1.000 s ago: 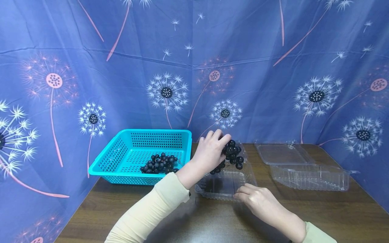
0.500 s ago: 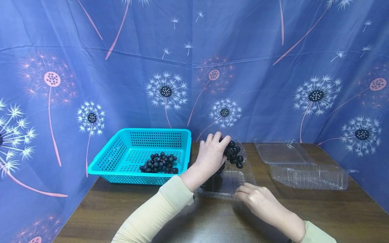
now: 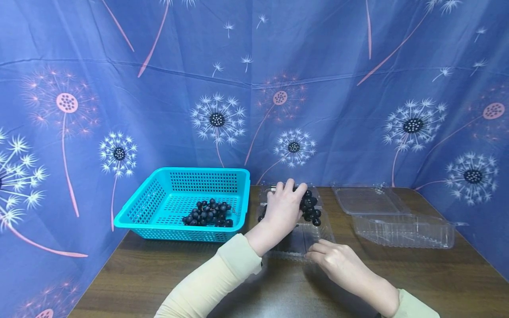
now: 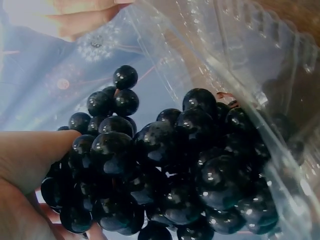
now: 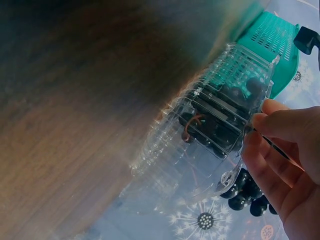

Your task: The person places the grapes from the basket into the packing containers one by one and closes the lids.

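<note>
My left hand (image 3: 283,207) grips a bunch of dark grapes (image 3: 311,211) and holds it low inside a clear plastic clamshell box (image 3: 316,238) at the table's middle. In the left wrist view the grapes (image 4: 170,165) hang against the box's ribbed wall (image 4: 240,50), with my palm (image 4: 25,160) beside them. My right hand (image 3: 338,260) pinches the box's near right rim. The right wrist view shows those fingers (image 5: 285,145) on the rim of the box (image 5: 200,140), with grapes (image 5: 220,122) visible through its wall.
A teal slotted basket (image 3: 159,207) stands to the left with another grape bunch (image 3: 207,214) in it. A second clear clamshell (image 3: 401,229) lies open at the right. Blue flowered cloth hangs behind and at both sides of the brown wooden table (image 3: 437,282).
My left hand has come down and slightly right, lowering the grape bunch from above the clear box into it. My right hand has stayed on the box's rim.
</note>
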`<state>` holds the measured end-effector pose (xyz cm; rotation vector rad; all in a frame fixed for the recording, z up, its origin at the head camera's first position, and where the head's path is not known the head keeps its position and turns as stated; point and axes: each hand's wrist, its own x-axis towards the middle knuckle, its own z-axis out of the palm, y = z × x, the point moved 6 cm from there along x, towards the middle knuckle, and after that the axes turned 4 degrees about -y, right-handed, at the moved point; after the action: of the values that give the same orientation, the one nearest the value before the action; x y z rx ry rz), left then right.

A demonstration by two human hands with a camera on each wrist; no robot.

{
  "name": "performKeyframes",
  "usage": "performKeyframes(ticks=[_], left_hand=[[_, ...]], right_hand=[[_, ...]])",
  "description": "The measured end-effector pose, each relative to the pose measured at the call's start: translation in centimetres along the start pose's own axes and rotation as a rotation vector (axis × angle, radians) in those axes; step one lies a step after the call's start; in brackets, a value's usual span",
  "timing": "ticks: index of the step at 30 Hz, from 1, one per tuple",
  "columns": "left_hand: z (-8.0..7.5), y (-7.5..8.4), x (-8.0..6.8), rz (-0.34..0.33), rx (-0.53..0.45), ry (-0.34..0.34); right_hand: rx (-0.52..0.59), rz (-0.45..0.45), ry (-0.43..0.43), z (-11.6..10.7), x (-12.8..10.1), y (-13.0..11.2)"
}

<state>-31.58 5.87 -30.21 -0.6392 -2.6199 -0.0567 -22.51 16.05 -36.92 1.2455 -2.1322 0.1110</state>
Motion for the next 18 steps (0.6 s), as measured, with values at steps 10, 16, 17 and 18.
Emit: performKeyframes(ticks=[10, 16, 17, 18], left_hand=[[0.8, 1.3, 0.1, -0.039, -0.021, -0.102], [1.2, 2.0, -0.1, -0.045, 0.0, -0.121], [1.3, 2.2, -0.1, -0.042, 0.002, -0.129], [1.5, 2.3, -0.1, -0.04, 0.002, -0.138]], right_hand=[[0.008, 0.017, -0.002, 0.0, 0.0, 0.0], [0.006, 0.007, 0.013, 0.0, -0.1, -0.1], [0.002, 0.004, 0.015, 0.0, -0.1, -0.1], [-0.001, 0.004, 0.017, 0.0, -0.1, -0.1]])
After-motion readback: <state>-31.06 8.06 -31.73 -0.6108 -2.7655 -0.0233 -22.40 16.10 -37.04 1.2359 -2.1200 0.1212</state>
